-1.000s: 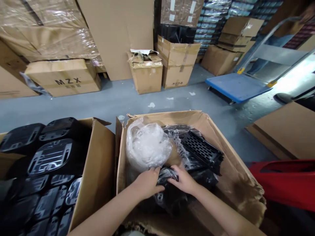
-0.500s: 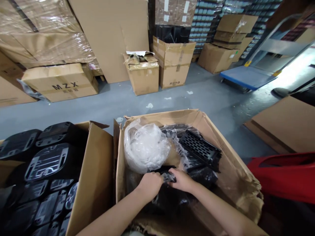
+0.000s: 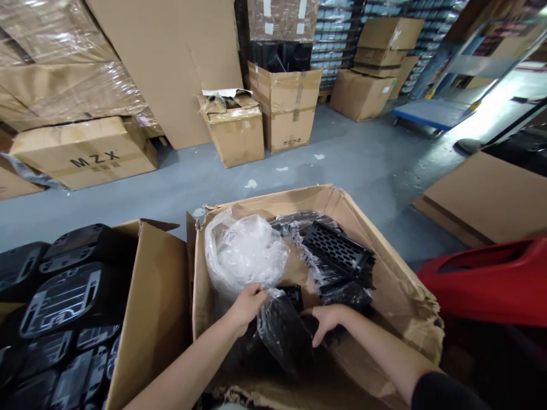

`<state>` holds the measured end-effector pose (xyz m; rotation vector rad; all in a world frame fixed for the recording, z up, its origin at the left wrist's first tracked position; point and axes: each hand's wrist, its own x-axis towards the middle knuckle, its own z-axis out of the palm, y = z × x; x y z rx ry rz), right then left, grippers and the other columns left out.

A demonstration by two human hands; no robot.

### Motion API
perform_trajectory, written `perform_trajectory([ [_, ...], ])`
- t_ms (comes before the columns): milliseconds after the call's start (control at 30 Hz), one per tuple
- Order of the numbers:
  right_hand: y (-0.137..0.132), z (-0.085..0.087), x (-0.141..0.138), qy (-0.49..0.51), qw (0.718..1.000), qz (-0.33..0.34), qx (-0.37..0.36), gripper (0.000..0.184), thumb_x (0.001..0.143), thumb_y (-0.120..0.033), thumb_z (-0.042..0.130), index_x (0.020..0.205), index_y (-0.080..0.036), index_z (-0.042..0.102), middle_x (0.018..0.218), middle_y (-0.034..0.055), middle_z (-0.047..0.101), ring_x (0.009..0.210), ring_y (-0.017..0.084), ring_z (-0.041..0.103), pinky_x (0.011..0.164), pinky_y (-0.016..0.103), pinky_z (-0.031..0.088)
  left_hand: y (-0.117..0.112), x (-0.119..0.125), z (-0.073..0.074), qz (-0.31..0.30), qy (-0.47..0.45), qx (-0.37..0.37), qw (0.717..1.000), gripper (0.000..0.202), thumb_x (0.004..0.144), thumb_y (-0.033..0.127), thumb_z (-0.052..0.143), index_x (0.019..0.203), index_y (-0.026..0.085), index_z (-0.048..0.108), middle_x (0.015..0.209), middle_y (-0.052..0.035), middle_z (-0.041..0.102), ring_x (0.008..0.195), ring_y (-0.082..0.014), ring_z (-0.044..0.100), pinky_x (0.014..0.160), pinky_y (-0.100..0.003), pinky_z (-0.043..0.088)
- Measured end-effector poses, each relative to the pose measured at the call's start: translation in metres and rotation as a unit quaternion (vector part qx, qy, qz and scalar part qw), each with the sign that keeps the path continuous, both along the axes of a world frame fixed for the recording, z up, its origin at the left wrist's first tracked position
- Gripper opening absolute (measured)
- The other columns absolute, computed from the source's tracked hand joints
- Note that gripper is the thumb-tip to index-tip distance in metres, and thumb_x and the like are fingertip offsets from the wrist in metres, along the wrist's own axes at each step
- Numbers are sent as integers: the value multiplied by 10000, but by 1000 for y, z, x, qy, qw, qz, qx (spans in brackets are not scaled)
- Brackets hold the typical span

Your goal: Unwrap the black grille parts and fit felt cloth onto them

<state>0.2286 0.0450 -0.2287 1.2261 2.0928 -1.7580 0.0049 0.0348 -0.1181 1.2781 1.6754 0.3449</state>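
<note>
My left hand is closed on the edge of a clear plastic bag, which lies around a dark item. A black slotted end shows at the bag's upper side. Just right of it, my right hand has its thumb and fingers apart, beside or touching the bag; its fingertips are partly hidden. Both hands are inside a large open cardboard box. Beyond them in the box lie a bundle of crumpled clear plastic and a black perforated part on dark plastic-wrapped pieces.
To the left, another open carton holds several black plastic housings. A red object stands at the right. Across the grey floor are several cartons and a blue platform trolley with a person behind it.
My hands have moved apart. The left hand now holds up the bag's edge, and the right hand has loosened its grip. More of the bag shows, and the view has shifted slightly.
</note>
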Motion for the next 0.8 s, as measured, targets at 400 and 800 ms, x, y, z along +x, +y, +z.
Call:
perform_trajectory([
  [400,-16,-1,-22,-139,970,101,175,672,389,-113,720,1029,-129,515,844,100,642,754,265,607,621,319,465,-6,-14,16,-270,284,-50,919,385,568,-7,459,936,88,526,804,-148,629,795,-290,595,695,-397,419],
  [800,-8,70,-54,-11,939,72,336,119,671,-281,538,693,-181,597,717,64,653,688,213,600,590,275,408,-15,7,4,-469,258,72,841,293,701,171,521,992,139,517,966,-114,590,869,-236,575,728,-342,452],
])
